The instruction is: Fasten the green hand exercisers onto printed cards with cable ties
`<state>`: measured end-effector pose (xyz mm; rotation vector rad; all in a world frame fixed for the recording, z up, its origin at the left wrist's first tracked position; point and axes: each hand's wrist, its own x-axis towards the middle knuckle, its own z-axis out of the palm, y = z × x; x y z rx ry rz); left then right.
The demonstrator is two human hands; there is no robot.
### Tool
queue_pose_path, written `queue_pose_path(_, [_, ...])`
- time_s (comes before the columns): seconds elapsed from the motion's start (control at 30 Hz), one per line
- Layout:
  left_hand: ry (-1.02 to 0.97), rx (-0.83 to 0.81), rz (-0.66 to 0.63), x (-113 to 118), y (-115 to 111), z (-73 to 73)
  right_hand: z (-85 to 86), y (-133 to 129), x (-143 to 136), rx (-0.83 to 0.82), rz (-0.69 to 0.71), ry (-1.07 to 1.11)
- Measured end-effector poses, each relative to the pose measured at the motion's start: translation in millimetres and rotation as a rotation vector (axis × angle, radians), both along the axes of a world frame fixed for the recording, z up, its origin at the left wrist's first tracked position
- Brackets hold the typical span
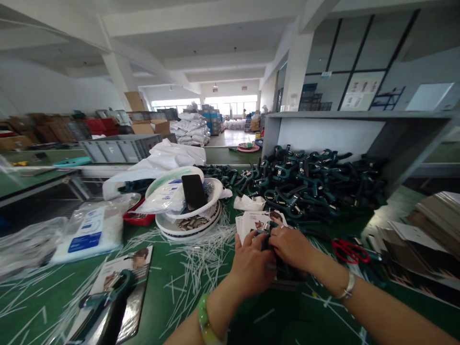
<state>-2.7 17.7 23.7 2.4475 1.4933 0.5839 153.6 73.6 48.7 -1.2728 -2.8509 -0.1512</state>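
My left hand (253, 263) and my right hand (291, 247) are close together over a stack of white printed cards (251, 223). Between them is a dark green hand tool (265, 231), plier-like in shape and mostly covered by my fingers. Both hands are closed around it, fingertips meeting near its upper end. Another green-and-black hand tool (104, 299) lies on a printed card (138, 287) at the lower left. A large heap of similar tools (305, 182) fills the bench beyond my hands.
Thin white plastic strips (201, 263) are strewn over the green bench. White bowls (190, 230) of metal parts hold a black phone (194, 191). Red-handled scissors (350, 251) and card stacks (424, 254) lie right; a clear bag (93, 230) lies left.
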Motion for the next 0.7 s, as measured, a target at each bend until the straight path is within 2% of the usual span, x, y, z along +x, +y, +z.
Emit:
queue_pose_path(0.2, [-0.086,-0.015,-0.061,1,11,-7.0,4.5,10,6,-0.026,-0.026,0.090])
queue_pose_path(0.3, [-0.141,0.004,-0.101,-1,12,-7.7,6.7,14,8,-0.060,0.000,0.142])
queue_pose_path(0.43, [-0.242,-0.051,-0.171,-6,15,-8.9,5.3,19,10,-0.087,0.036,0.203])
queue_pose_path(0.6, [-0.401,-0.071,-0.107,-10,14,-19.9,0.5,25,15,-0.128,0.072,0.272])
queue_pose_path(0.7, [-0.439,-0.063,-0.123,-15,7,-17.8,-5.3,23,17,-0.122,0.050,0.305])
